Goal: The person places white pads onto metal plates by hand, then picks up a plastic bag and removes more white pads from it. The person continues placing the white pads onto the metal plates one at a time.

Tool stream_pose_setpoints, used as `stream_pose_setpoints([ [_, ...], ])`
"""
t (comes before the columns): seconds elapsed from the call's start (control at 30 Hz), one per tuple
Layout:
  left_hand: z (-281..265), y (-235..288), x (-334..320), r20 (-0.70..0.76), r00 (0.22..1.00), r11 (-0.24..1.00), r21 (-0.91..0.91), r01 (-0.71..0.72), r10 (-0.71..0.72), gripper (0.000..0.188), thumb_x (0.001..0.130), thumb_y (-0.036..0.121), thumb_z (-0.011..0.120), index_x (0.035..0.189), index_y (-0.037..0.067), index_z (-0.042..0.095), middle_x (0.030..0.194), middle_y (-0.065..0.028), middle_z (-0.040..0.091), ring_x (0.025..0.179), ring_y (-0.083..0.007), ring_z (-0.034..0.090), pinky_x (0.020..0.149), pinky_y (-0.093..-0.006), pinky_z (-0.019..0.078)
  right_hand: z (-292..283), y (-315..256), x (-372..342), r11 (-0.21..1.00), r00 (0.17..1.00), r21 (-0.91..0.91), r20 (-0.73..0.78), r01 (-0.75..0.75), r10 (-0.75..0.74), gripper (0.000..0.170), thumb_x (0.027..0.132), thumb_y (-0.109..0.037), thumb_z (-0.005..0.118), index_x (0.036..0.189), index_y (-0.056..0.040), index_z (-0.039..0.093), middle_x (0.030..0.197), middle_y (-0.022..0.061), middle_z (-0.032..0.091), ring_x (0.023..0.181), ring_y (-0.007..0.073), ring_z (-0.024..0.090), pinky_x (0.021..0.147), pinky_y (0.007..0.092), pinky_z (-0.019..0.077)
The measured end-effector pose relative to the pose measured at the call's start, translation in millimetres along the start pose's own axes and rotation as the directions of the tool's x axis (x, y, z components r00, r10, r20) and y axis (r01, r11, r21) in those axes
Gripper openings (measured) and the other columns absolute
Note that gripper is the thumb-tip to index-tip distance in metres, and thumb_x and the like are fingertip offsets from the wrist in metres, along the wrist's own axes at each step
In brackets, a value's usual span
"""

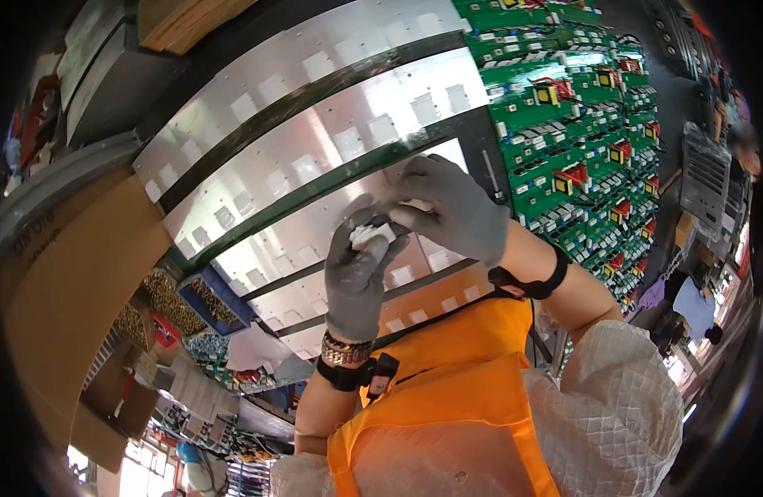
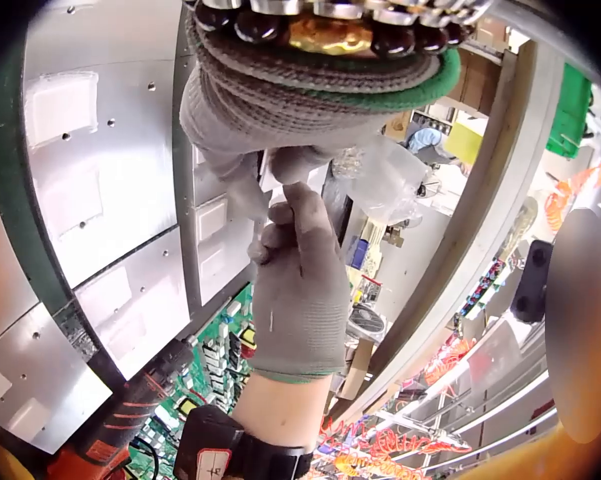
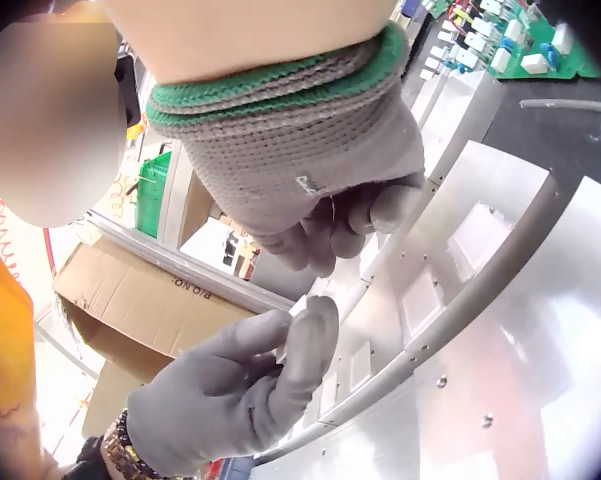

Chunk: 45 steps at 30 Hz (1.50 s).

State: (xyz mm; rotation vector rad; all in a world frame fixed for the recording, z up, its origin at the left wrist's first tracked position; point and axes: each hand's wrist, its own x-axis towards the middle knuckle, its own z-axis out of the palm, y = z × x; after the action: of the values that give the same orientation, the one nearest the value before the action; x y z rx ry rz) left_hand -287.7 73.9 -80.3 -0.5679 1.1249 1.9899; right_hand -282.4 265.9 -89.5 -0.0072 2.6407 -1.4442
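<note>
Both hands wear grey knit gloves and meet over rows of shiny metal plates [image 1: 315, 124] dotted with pale square pads [image 1: 349, 142]. My left hand [image 1: 357, 277] grips a small bunch of white pieces [image 1: 371, 236] between thumb and fingers; they look like the pads on the plates. Just right of it, my right hand [image 1: 460, 211] bends its fingers toward the bunch, fingertips close to the left fingers. In the right wrist view the right fingers [image 3: 325, 235] curl inward above the left hand [image 3: 230, 385]. I cannot tell whether the right fingers pinch a piece.
Green circuit boards [image 1: 555, 132] with yellow and red parts fill the right side. A screwdriver-like tool [image 1: 492, 176] lies beside them. At the left stand a cardboard box [image 1: 83, 273], a blue bin [image 1: 216, 300] and heaps of small brass-coloured parts [image 1: 170, 300]. A power tool [image 2: 120, 420] shows in the left wrist view.
</note>
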Motion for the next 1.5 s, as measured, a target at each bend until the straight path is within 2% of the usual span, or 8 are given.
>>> stream_pose_setpoints([
  [0.33, -5.9, -9.5, -2.8, -0.062, 0.997, 0.999, -0.011, -0.037, 0.036, 0.033, 0.095, -0.001, 0.056, 0.128, 0.004, 0.055, 0.120, -0.0088, 0.062, 0.106, -0.0207, 0.065, 0.098, -0.0409, 0.0553, 10.0, -6.7, 3.9, 0.998, 0.997, 0.018, 0.061, 0.055, -0.056, 0.016, 0.075, -0.011, 0.078, 0.086, -0.0064, 0.068, 0.081, 0.0086, 0.056, 0.079, 0.0264, 0.059, 0.069, 0.0365, 0.0489],
  [0.5, -19.1, -7.0, -4.1, -0.070, 0.994, 0.989, -0.116, -0.096, 0.088, 0.033, 0.094, -0.002, 0.056, 0.126, 0.004, 0.056, 0.116, -0.0085, 0.063, 0.104, -0.0206, 0.066, 0.095, -0.0397, 0.0570, -0.5, -11.7, 28.8, 0.984, 0.951, -0.043, 0.253, -0.173, 0.178, 0.011, 0.081, -0.018, 0.073, 0.082, -0.0078, 0.070, 0.086, 0.0090, 0.062, 0.081, 0.0277, 0.063, 0.077, 0.0389, 0.0529],
  [0.6, -20.4, -0.3, -3.8, -0.103, 0.990, 0.992, -0.072, -0.107, 0.099, 0.032, 0.094, -0.002, 0.057, 0.125, 0.004, 0.056, 0.115, -0.0090, 0.063, 0.104, -0.0224, 0.066, 0.095, -0.0393, 0.0574, -14.4, -5.5, 52.6, 0.974, 0.956, -0.015, 0.188, -0.228, 0.227, 0.012, 0.083, -0.019, 0.071, 0.083, -0.0067, 0.069, 0.087, 0.0111, 0.064, 0.081, 0.0300, 0.064, 0.076, 0.0399, 0.0524],
  [0.73, -22.7, -3.9, -2.4, -0.106, 0.992, 0.993, -0.084, -0.082, 0.073, 0.031, 0.094, 0.000, 0.059, 0.124, 0.004, 0.057, 0.114, -0.0098, 0.064, 0.104, -0.0239, 0.066, 0.092, -0.0376, 0.0586, -10.0, 7.1, 75.6, 0.963, 0.999, -0.269, -0.040, 0.018, -0.030, 0.007, 0.084, -0.013, 0.066, 0.086, -0.0067, 0.068, 0.090, 0.0122, 0.065, 0.085, 0.0321, 0.064, 0.077, 0.0413, 0.0525],
  [0.9, -23.0, -11.3, -3.3, -0.091, 0.995, 0.995, -0.083, -0.049, 0.042, 0.028, 0.094, 0.000, 0.058, 0.122, 0.005, 0.057, 0.112, -0.0102, 0.064, 0.103, -0.0227, 0.067, 0.091, -0.0364, 0.0590, 4.1, 23.3, 87.9, 0.912, 0.997, -0.405, 0.038, 0.070, -0.060, 0.010, 0.083, -0.012, 0.068, 0.090, -0.0061, 0.065, 0.088, 0.0112, 0.063, 0.084, 0.0309, 0.062, 0.074, 0.0414, 0.0500],
  [0.97, -22.8, -10.6, -4.3, -0.113, 0.993, 0.997, -0.062, -0.037, 0.030, 0.028, 0.095, 0.000, 0.058, 0.122, 0.005, 0.057, 0.111, -0.0102, 0.064, 0.103, -0.0222, 0.067, 0.090, -0.0357, 0.0591, 4.1, 19.5, 85.1, 0.876, 0.975, -0.451, -0.049, 0.170, -0.215, 0.011, 0.082, -0.010, 0.067, 0.094, -0.0085, 0.065, 0.087, 0.0103, 0.062, 0.082, 0.0307, 0.061, 0.072, 0.0420, 0.0499],
  [1.1, -23.2, -7.4, -5.7, -0.123, 0.992, 0.999, -0.046, -0.017, 0.011, 0.028, 0.095, 0.000, 0.056, 0.122, 0.005, 0.057, 0.111, -0.0096, 0.064, 0.102, -0.0210, 0.066, 0.088, -0.0345, 0.0594, 3.8, 5.8, 59.6, 0.802, 0.989, -0.579, 0.079, 0.145, -0.122, 0.021, 0.081, -0.012, 0.066, 0.102, -0.0106, 0.069, 0.095, 0.0063, 0.061, 0.087, 0.0260, 0.061, 0.077, 0.0406, 0.0492],
  [1.5, -19.7, -10.1, -7.5, -0.066, 0.998, 0.995, -0.099, -0.020, 0.013, 0.032, 0.095, -0.001, 0.056, 0.126, 0.005, 0.056, 0.116, -0.0096, 0.063, 0.105, -0.0216, 0.065, 0.089, -0.0375, 0.0594, 17.8, 3.0, 37.9, 0.786, 0.996, -0.612, 0.071, 0.091, -0.060, 0.040, 0.083, -0.011, 0.062, 0.123, -0.0112, 0.063, 0.108, 0.0088, 0.060, 0.101, 0.0282, 0.058, 0.082, 0.0419, 0.0469],
])
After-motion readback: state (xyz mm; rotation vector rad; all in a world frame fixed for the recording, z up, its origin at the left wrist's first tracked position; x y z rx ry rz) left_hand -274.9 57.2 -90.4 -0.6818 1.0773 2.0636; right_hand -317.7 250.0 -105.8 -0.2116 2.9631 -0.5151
